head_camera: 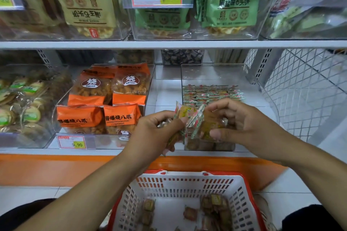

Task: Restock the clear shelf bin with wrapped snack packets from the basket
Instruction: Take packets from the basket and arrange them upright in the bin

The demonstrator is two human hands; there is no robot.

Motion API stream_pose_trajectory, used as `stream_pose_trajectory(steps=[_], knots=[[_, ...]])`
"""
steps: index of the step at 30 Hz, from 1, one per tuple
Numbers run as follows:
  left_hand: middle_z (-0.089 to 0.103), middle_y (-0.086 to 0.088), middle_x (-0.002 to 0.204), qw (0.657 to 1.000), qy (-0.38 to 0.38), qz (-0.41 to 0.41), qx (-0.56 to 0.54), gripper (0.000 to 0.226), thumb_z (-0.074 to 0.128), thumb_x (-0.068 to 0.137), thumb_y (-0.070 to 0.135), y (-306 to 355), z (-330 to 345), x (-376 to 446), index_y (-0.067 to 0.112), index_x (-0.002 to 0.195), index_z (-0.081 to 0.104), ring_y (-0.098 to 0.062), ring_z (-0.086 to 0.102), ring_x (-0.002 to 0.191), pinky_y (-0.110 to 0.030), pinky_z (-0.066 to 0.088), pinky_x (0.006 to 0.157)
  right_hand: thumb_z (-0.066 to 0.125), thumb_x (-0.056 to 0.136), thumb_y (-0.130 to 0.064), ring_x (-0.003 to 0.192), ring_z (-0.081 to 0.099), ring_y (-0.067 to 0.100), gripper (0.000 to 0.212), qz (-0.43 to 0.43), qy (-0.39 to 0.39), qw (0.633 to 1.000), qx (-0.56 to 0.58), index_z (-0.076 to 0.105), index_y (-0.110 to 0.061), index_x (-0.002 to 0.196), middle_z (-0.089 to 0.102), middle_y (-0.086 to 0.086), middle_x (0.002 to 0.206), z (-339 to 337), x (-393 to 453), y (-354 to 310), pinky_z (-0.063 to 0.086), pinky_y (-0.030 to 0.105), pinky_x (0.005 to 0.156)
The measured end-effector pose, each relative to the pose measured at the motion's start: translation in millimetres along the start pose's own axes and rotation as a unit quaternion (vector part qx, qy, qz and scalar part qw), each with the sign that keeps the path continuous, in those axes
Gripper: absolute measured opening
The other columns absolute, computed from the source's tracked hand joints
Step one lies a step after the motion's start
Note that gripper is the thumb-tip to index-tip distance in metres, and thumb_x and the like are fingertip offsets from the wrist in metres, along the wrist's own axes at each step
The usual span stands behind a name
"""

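Restock partway through, by my reading. The clear shelf bin already holds a layer of wrapped snack packets across its floor, too many and too small to count; the upper part of the bin is unfilled.

Both hands are raised just in front of the bin, above its front wall. Left hand has its grip closed round a small bunch of packets, perhaps two or three; exact number not readable. Right hand pinches further packets between thumb and fingers, about two showing. The two bunches touch in the middle.

Below the bin, nearest the camera, the red-and-white basket still carries loose packets: roughly ten visible, mostly toward its right side, some cut off by the frame edge.

Left to do, as I judge: drop the held packets in, then clear the basket.

Left of the bin: four orange snack bags in a neighbouring bin.
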State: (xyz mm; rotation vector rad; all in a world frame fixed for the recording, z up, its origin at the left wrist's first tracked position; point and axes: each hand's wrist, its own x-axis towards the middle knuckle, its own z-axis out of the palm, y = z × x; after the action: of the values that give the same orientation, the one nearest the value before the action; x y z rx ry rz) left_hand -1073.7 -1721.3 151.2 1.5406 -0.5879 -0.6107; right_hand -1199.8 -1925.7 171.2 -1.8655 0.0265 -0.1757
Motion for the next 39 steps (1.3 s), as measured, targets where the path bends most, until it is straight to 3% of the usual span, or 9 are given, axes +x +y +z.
stream_pose_trajectory(steps=[4, 11, 17, 20, 24, 30, 33, 37, 39], knots=[[0.072, -0.005, 0.068, 0.999, -0.025, 0.01, 0.017, 0.032, 0.07, 0.077, 0.053, 1.3, 0.6, -1.8, 0.025, 0.091, 0.079, -0.013, 0.06, 0.049, -0.017, 0.042, 0.04, 0.081, 0.069, -0.012, 0.102, 0.071, 0.015, 0.04, 0.062, 0.014, 0.991, 0.117, 0.073, -0.027, 0.106, 0.073, -0.006, 0.108, -0.1, 0.6, 4.9, 0.058, 0.025, 0.081], [0.067, -0.013, 0.065, 0.996, -0.071, -0.029, 0.035, 0.065, 0.055, 0.076, 0.084, -3.6, -1.8, 0.7, 0.022, 0.078, 0.076, -0.018, 0.057, 0.049, -0.027, 0.044, 0.046, 0.078, 0.071, -0.008, 0.104, 0.072, 0.017, 0.046, 0.114, -0.004, 0.977, 0.181, 0.069, -0.021, 0.114, 0.073, -0.003, 0.114, 1.3, -1.6, 4.6, 0.06, 0.029, 0.081], [0.062, -0.035, 0.08, 0.996, -0.073, -0.053, -0.014, 0.061, 0.059, 0.078, 0.078, -3.1, 1.9, 5.8, 0.02, 0.079, 0.078, -0.019, 0.057, 0.051, -0.025, 0.042, 0.043, 0.064, 0.089, -0.001, 0.1, 0.07, 0.02, 0.04, 0.146, -0.076, 0.967, 0.196, 0.063, -0.004, 0.129, 0.073, 0.012, 0.116, 0.0, 0.0, 2.9, 0.058, 0.026, 0.082], [0.068, -0.025, 0.076, 0.996, -0.073, -0.049, -0.009, 0.059, 0.058, 0.074, 0.074, 0.4, 7.9, 8.7, 0.02, 0.086, 0.08, -0.015, 0.057, 0.051, -0.024, 0.042, 0.043, 0.065, 0.089, 0.002, 0.104, 0.069, 0.024, 0.039, 0.148, -0.104, 0.961, 0.209, 0.064, -0.001, 0.127, 0.07, 0.015, 0.117, -4.0, 4.8, 2.4, 0.059, 0.029, 0.083], [0.064, -0.006, 0.064, 0.997, -0.005, -0.044, -0.057, 0.052, 0.066, 0.073, 0.065, 0.4, 17.6, 17.8, 0.021, 0.097, 0.078, -0.014, 0.054, 0.048, -0.023, 0.041, 0.04, 0.066, 0.083, 0.006, 0.104, 0.07, 0.028, 0.045, 0.144, -0.021, 0.957, 0.25, 0.061, -0.002, 0.127, 0.071, 0.015, 0.12, -14.2, 30.5, 13.2, 0.061, 0.036, 0.085], [0.077, 0.003, 0.084, 0.997, 0.029, -0.041, -0.052, 0.062, 0.076, 0.081, 0.049, 3.3, 40.6, 42.0, 0.033, 0.136, 0.051, -0.009, 0.068, 0.057, -0.022, 0.044, 0.039, 0.075, 0.075, 0.011, 0.102, 0.071, 0.036, 0.063, 0.213, 0.176, 0.95, 0.147, 0.049, -0.006, 0.13, 0.069, 0.023, 0.116, -16.1, 100.9, 53.6, 0.06, 0.041, 0.088], [0.078, 0.007, 0.088, 0.994, 0.022, -0.073, -0.078, 0.059, 0.078, 0.084, 0.046, 1.7, 49.1, 54.6, 0.038, 0.133, 0.046, -0.012, 0.076, 0.071, -0.024, 0.053, 0.049, 0.086, 0.07, -0.006, 0.079, 0.065, 0.012, 0.059, 0.217, 0.248, 0.944, 0.033, 0.052, -0.017, 0.116, 0.065, 0.0, 0.099, -20.7, 132.5, 70.2, 0.051, 0.014, 0.051], [0.079, 0.008, 0.087, 0.986, 0.007, -0.12, -0.114, 0.029, 0.077, 0.087, 0.044, -0.9, 49.5, 67.6, 0.038, 0.108, 0.057, -0.016, 0.078, 0.078, -0.025, 0.056, 0.058, 0.087, 0.073, -0.016, 0.086, 0.068, 0.017, 0.06, 0.204, 0.251, 0.945, -0.052, 0.051, -0.024, 0.121, 0.066, -0.002, 0.1, -28.6, 163.9, 95.1, 0.058, 0.034, 0.071], [0.079, -0.001, 0.092, 0.984, 0.003, -0.129, -0.119, 0.032, 0.075, 0.088, 0.044, -1.6, 47.9, 72.4, 0.03, 0.114, 0.064, -0.017, 0.076, 0.074, -0.025, 0.055, 0.055, 0.085, 0.074, -0.016, 0.088, 0.068, 0.018, 0.057, 0.197, 0.249, 0.946, -0.06, 0.052, -0.026, 0.119, 0.067, -0.002, 0.099, -30.8, 176.3, 102.2, 0.059, 0.036, 0.073]])
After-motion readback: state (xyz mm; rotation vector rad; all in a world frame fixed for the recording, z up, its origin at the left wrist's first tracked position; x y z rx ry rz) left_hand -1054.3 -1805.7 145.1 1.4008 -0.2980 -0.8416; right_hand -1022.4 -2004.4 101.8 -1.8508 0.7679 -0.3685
